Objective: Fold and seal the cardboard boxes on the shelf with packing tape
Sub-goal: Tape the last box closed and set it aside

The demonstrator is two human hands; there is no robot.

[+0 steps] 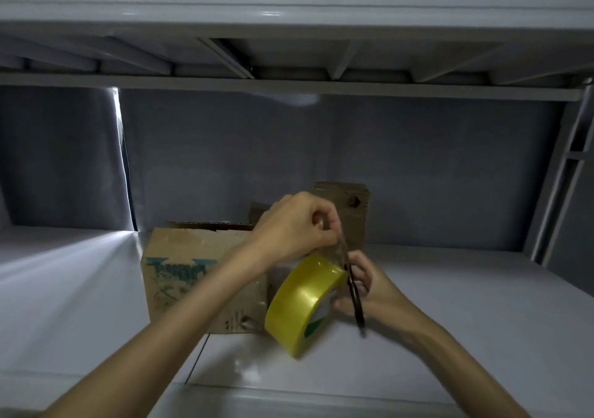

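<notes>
Tape roll (302, 302) tilted, hole facing right; left hand (295, 224) pinches strip; right hand (369, 286) grips scissors (355, 298).

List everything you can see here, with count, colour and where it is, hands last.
box: 1, brown with teal print, on the shelf, left of centre
cardboard: brown pieces, count unclear, upright behind the box
tape roll: 1, yellow, held in front of the box
scissors: 1, dark, at the roll's right side
shelf: 1, white, below everything
left hand: pinches the tape end above the roll
right hand: holds the scissors
</notes>
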